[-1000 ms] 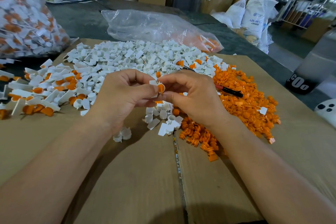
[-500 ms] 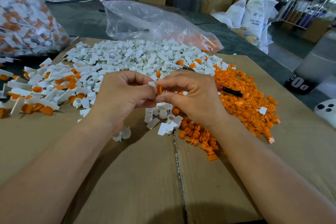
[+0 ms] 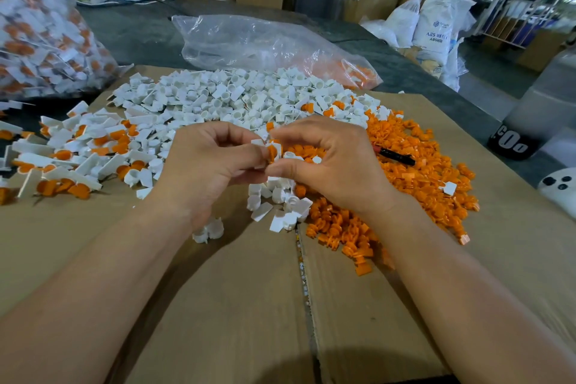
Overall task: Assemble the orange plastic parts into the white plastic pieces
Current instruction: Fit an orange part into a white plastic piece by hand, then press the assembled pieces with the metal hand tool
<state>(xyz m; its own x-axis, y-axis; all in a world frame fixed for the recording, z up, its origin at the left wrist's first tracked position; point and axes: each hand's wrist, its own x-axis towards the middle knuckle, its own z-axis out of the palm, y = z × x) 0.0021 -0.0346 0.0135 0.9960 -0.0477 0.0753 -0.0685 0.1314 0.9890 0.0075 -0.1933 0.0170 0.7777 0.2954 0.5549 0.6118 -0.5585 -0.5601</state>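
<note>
My left hand [image 3: 205,165] and my right hand [image 3: 333,165] meet above the cardboard, fingertips together. Between them sits a small white piece [image 3: 259,143] with an orange part [image 3: 271,153] against it; both hands pinch this pair. A heap of white pieces [image 3: 237,97] lies behind the hands. Loose orange parts [image 3: 417,171] spread to the right. Joined white-and-orange pieces [image 3: 71,153] lie at the left. A few white pieces [image 3: 280,206] rest just below my hands.
The flattened cardboard sheet [image 3: 218,305] covers the table. A clear plastic bag [image 3: 265,44] lies behind the heap, and a full bag of joined pieces [image 3: 40,31] stands at the far left. A black pen-like tool [image 3: 396,155] lies among the orange parts.
The orange part has gone from sitting exposed at my fingertips to being pressed closer against the white piece. Both hands stay nearly in place.
</note>
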